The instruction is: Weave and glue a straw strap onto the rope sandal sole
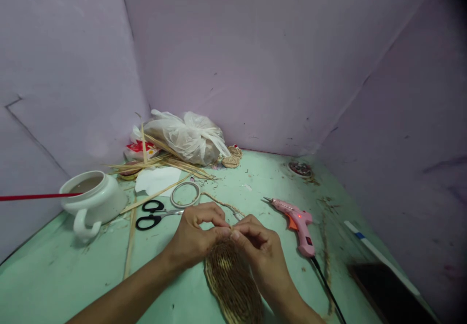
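An oval coiled straw mat point(233, 280), brown with paler edges, lies in front of me at the bottom of the view. At its far end the fingertips of my left hand point(200, 231) and my right hand point(257, 243) meet in a pinch. Between them shows a bit of straw cord, partly hidden by the fingers. A braided straw cord point(217, 199) runs from beside the tape roll toward my hands. Black-handled scissors point(151, 222) lie left of my left hand, blades partly behind it. To the right of my right hand rests a pink glue gun point(299, 224), its red light on.
A white pot point(98, 202) with liquid stands at left. Behind are a tape roll point(185, 195), white paper point(156, 180), straw strips point(175, 163) and a tied plastic bag point(193, 139). At right lie a small dish point(299, 169) and a dark flat object point(390, 292).
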### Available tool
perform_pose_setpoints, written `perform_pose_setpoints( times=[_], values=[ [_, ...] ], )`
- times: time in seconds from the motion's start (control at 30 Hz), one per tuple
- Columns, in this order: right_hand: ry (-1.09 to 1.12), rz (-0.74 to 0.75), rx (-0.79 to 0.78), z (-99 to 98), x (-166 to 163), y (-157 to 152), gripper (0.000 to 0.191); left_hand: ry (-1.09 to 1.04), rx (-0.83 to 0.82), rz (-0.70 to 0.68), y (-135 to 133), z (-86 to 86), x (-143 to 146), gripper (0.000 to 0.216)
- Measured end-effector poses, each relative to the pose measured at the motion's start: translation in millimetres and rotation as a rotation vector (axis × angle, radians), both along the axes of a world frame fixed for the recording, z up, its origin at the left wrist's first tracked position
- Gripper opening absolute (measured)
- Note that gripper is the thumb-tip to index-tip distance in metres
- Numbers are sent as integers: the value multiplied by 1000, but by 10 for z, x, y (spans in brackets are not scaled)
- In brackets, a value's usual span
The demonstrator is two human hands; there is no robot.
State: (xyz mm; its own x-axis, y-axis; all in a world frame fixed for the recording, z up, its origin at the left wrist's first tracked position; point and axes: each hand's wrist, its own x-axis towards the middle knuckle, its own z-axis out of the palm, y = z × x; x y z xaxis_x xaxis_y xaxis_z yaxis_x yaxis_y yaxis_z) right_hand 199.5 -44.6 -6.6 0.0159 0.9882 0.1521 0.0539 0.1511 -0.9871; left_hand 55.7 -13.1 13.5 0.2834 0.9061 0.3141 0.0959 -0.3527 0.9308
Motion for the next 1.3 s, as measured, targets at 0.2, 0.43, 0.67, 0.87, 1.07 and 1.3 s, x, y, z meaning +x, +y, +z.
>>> perform_pose_setpoints(
  times=[0.2,0.43,0.67,0.87,1.07,1.3],
  values=[
    [-192,-54,268,38,-28,-46,13,36,-83,79,-32,-3,28,15],
    [-263,-52,348,15,-41,-68,14,-57,-227,184,-155,-93,119,20],
    [-249,-77,377,22,-16,-58,16,-276,-507,115,-153,-129,157,21],
    [-304,-170,371,-77,-14,-11,15,-334,-695,141,-130,-40,178,22],
    [-315,-208,436,-65,-45,-12,14,69,-361,294,-101,98,122,27],
    [-377,-241,514,-58,-36,-26,14,297,-271,316,-85,228,-25,16]
  ],
)
